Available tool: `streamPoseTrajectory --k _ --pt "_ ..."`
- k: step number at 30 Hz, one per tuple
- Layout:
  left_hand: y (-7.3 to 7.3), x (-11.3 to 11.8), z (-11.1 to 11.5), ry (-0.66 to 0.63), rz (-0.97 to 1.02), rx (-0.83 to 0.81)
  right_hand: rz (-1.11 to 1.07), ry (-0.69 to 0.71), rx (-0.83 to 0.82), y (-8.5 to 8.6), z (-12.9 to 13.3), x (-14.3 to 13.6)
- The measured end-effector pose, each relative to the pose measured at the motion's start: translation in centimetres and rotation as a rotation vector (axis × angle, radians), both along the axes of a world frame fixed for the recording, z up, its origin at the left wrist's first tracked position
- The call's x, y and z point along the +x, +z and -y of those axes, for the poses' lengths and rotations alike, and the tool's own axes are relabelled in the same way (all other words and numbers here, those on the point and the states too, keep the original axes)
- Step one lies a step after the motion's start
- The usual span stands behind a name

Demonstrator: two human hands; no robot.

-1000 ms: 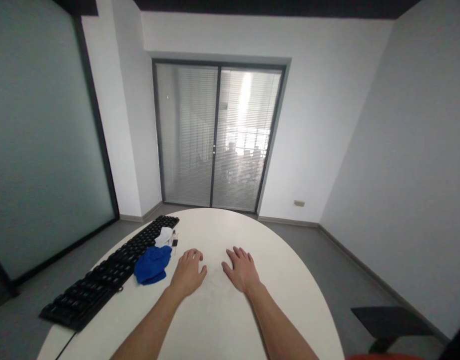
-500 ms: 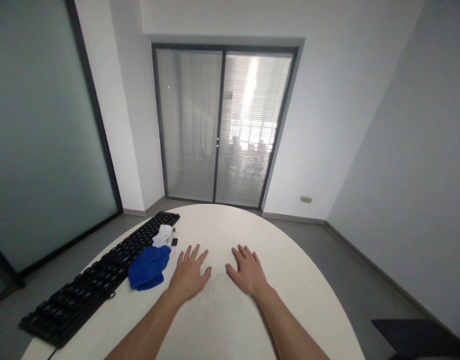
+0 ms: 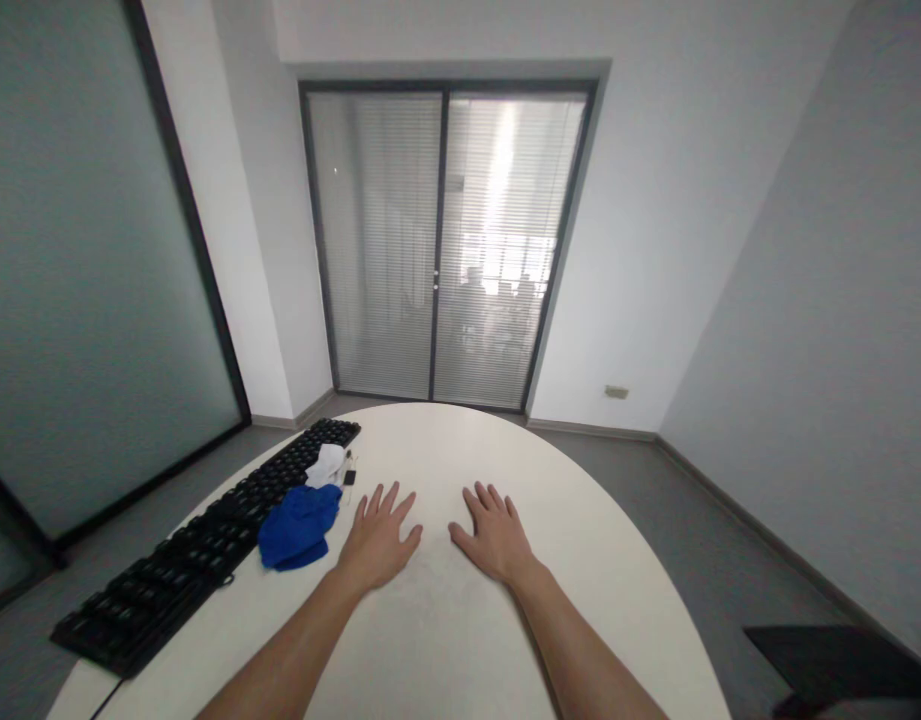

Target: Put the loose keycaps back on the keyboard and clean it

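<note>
Palm down on the pale round table, my left hand lies with its fingers spread and holds nothing. A crumpled blue cloth is just to its left, apart from it. My right hand rests flat on the tabletop as well, fingers stretched out, a short gap from the left. Behind the blue cloth sit a white cloth and a small black item with thin pieces around it, too small to name. A black keyboard runs along the table's left side, touching or very near both cloths.
The keyboard's cable trails off at the lower left. Beyond the table are glass doors with blinds and a frosted glass panel at left. A dark flat object stands at the lower right, off the table.
The whole view has shifted slightly with my head. Both hands stay in the same place on the table, and the cloths and keyboard have not moved.
</note>
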State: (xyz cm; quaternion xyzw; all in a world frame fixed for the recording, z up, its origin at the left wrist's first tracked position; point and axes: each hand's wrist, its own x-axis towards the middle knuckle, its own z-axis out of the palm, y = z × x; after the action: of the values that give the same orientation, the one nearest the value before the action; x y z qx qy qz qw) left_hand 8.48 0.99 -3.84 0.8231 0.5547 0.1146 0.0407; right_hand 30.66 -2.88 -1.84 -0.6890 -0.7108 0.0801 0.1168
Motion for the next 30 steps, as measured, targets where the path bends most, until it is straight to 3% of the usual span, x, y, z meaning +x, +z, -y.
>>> streamPoseTrajectory --k 30 --pt "0.17 -0.06 0.26 -0.004 0.02 -0.009 0.006 0.004 -0.034 0.42 0.21 -0.09"
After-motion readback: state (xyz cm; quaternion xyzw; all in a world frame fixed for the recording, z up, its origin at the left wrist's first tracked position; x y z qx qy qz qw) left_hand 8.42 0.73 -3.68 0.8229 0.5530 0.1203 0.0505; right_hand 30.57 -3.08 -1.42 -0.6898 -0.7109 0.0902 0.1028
